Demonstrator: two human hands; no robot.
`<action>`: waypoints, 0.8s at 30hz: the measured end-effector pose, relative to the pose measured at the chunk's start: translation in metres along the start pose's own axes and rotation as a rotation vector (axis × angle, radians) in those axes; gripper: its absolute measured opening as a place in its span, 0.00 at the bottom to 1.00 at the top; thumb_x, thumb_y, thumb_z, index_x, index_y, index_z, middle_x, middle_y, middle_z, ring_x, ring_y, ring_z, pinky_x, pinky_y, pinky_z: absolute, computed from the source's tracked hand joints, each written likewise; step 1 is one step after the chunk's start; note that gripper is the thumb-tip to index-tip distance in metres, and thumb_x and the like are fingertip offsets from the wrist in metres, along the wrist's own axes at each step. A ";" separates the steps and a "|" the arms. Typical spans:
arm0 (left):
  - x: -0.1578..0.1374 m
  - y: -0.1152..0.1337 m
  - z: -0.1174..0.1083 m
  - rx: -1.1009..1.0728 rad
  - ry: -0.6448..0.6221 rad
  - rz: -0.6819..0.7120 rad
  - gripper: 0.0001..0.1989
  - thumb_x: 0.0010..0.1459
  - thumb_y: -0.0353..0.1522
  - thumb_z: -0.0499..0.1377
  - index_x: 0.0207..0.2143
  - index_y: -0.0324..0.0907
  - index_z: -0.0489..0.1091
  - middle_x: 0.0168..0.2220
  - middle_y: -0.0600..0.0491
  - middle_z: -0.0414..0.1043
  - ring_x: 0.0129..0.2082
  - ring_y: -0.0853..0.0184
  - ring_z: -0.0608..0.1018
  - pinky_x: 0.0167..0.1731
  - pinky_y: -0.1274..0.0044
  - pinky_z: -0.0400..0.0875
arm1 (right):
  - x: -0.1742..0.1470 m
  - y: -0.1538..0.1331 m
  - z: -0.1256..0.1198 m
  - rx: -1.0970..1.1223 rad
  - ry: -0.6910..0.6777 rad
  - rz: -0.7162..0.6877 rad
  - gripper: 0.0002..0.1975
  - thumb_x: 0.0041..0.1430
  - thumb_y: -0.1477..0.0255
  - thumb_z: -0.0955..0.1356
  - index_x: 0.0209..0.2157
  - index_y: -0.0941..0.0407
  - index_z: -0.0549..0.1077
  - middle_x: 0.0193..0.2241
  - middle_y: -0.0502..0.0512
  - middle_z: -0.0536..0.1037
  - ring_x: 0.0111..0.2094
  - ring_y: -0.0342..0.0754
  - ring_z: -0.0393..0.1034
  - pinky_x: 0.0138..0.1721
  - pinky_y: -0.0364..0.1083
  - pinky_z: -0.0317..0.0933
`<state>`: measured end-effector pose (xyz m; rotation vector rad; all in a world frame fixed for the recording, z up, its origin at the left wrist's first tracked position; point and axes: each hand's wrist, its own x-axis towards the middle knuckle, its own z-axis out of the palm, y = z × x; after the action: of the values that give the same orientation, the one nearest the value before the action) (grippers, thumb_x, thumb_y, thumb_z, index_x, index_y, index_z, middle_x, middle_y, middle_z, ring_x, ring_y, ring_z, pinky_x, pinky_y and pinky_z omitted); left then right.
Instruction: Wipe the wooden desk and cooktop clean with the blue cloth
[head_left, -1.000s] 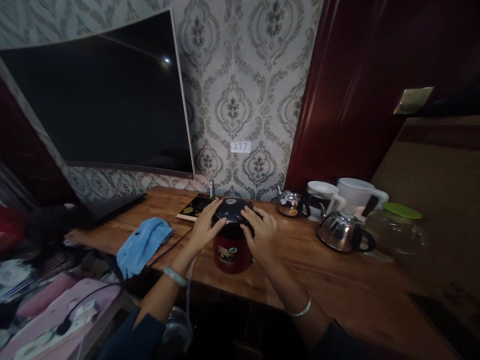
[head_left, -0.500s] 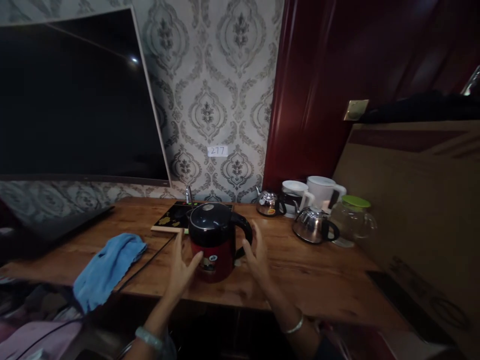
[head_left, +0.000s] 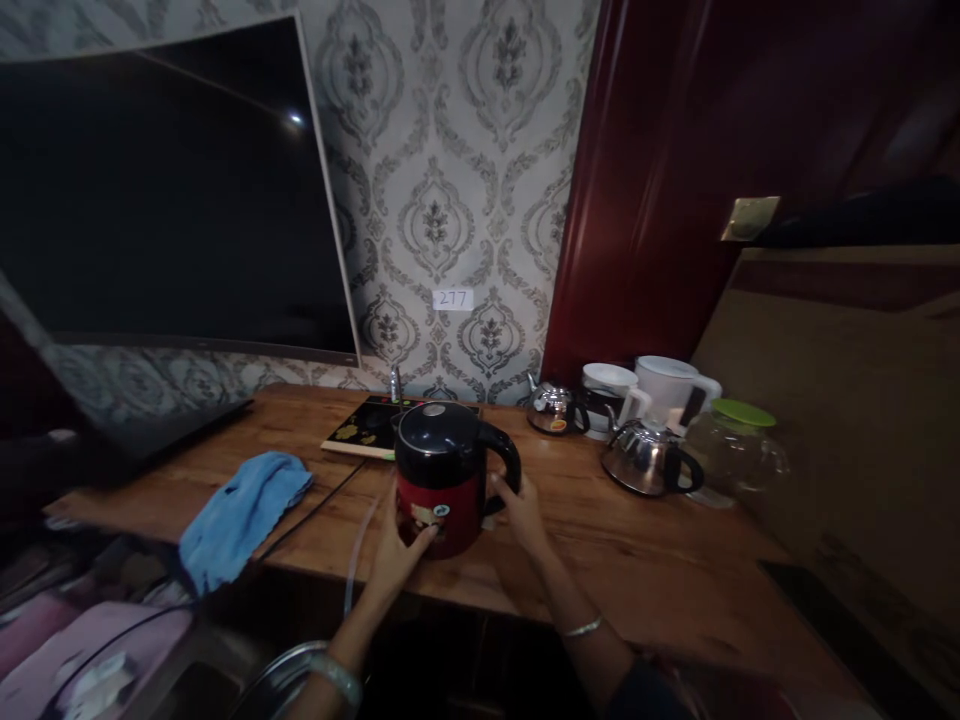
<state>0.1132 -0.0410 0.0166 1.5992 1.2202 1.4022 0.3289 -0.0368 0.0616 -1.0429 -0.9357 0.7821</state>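
A red and black electric kettle [head_left: 441, 505] stands upright near the front of the wooden table, its black handle [head_left: 510, 455] to the right. My left hand [head_left: 401, 545] cups the lower left side of the body, thumb across the front beside the sticker. Around the lower part of the handle, the fingers of my right hand [head_left: 523, 510] are closed, partly hidden behind it. Just behind the kettle lies a black tea stove panel [head_left: 364, 430] with gold patterns and a small metal spout [head_left: 396, 385].
To the right stand two steel teapots [head_left: 553, 408] [head_left: 643, 458], white-lidded jugs [head_left: 666, 385] and a glass pot with a green lid [head_left: 739, 415]. A blue cloth [head_left: 247, 515] and a black cable [head_left: 315, 510] lie left. A large cardboard box [head_left: 847, 420] borders the right.
Both hands have closed in on the kettle: the left now touches its body and the right grips its handle. The view has shifted slightly left.
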 end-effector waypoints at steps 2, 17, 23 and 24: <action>-0.003 -0.003 0.001 0.009 -0.007 -0.016 0.50 0.46 0.47 0.65 0.67 0.45 0.47 0.65 0.39 0.58 0.61 0.52 0.69 0.57 0.60 0.67 | 0.001 0.002 0.001 0.040 -0.029 0.072 0.27 0.35 0.46 0.75 0.23 0.56 0.70 0.16 0.47 0.70 0.21 0.45 0.64 0.27 0.46 0.61; -0.015 -0.016 0.010 -0.044 -0.011 -0.032 0.53 0.44 0.46 0.67 0.68 0.43 0.46 0.63 0.39 0.60 0.62 0.51 0.67 0.59 0.58 0.63 | -0.012 -0.006 -0.006 0.065 0.033 0.120 0.29 0.32 0.44 0.76 0.17 0.55 0.68 0.14 0.47 0.68 0.18 0.44 0.62 0.22 0.45 0.57; -0.022 -0.010 0.017 -0.016 -0.041 -0.070 0.55 0.43 0.46 0.67 0.68 0.42 0.43 0.62 0.38 0.62 0.60 0.52 0.69 0.59 0.57 0.63 | -0.017 -0.013 -0.016 0.039 0.052 0.079 0.28 0.35 0.45 0.75 0.17 0.55 0.68 0.14 0.47 0.68 0.19 0.44 0.62 0.23 0.45 0.58; -0.022 -0.010 0.018 -0.010 -0.047 -0.077 0.56 0.43 0.46 0.67 0.68 0.42 0.43 0.62 0.38 0.62 0.60 0.51 0.69 0.59 0.56 0.63 | -0.017 -0.014 -0.018 0.036 0.053 0.065 0.28 0.36 0.45 0.75 0.17 0.54 0.67 0.14 0.47 0.68 0.19 0.44 0.62 0.23 0.45 0.58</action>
<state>0.1289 -0.0568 -0.0037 1.5534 1.2317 1.3135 0.3395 -0.0628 0.0663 -1.0620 -0.8433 0.8184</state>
